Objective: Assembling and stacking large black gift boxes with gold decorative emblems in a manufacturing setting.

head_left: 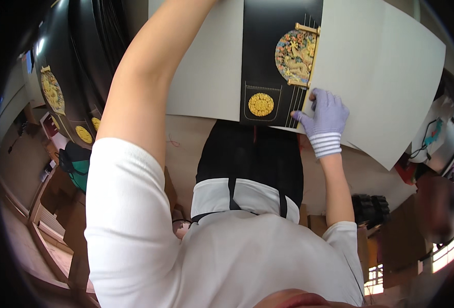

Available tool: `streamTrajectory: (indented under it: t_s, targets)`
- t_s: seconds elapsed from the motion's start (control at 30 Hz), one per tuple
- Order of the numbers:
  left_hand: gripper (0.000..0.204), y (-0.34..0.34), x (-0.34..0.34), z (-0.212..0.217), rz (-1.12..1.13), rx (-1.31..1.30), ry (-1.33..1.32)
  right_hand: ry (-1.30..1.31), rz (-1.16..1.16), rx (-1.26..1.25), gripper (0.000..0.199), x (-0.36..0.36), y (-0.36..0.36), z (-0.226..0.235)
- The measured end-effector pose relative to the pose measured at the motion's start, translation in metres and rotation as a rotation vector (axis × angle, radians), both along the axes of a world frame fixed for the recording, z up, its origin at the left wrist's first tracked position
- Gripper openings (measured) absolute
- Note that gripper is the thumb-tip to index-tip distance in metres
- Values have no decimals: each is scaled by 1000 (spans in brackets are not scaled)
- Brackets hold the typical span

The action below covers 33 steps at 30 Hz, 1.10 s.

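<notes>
A glossy black printed panel (262, 56) lies on large pale grey boards, running away from my body. It bears a round multicoloured dragon picture (294, 57) edged in gold and a smaller gold medallion (261, 104). My right hand (325, 114), in a lavender knit glove with white cuff stripes, rests at the panel's near right edge. Its thumb touches the black surface; the bent forefinger stays apart from the thumb beside the gold strip. Toward the far side reaches my bare left forearm (160, 46), and that hand lies beyond the upper edge of the picture.
Similar black printed panels (78, 66) hang or stand in a bunch at the left. One pale board (375, 66) spreads to the right, its near corner overhanging the table edge. A grey metal machine (445, 136) stands at the far right. Cardboard boxes (401, 238) are at the lower right.
</notes>
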State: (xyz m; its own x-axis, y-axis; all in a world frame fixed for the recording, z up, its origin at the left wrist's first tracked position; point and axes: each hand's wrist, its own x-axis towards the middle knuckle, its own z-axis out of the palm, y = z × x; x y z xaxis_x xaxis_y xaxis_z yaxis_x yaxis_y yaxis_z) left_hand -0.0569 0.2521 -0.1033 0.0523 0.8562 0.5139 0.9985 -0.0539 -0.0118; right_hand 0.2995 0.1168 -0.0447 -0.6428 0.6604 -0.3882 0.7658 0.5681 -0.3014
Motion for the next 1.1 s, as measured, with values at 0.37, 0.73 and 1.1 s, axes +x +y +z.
streamTrajectory:
  t_s: [0.37, 0.73, 1.1]
  targets:
    - [76, -259, 180, 21, -182, -374, -493, -218, 3, -67, 58, -16, 4, 13]
    - [50, -317, 225, 77, 1, -232, -1138, 579, -433, -506, 32, 24, 29, -23]
    - [94, -250, 121, 80, 142, -217, -1795, 1044, -45, -739, 52, -68, -12, 27]
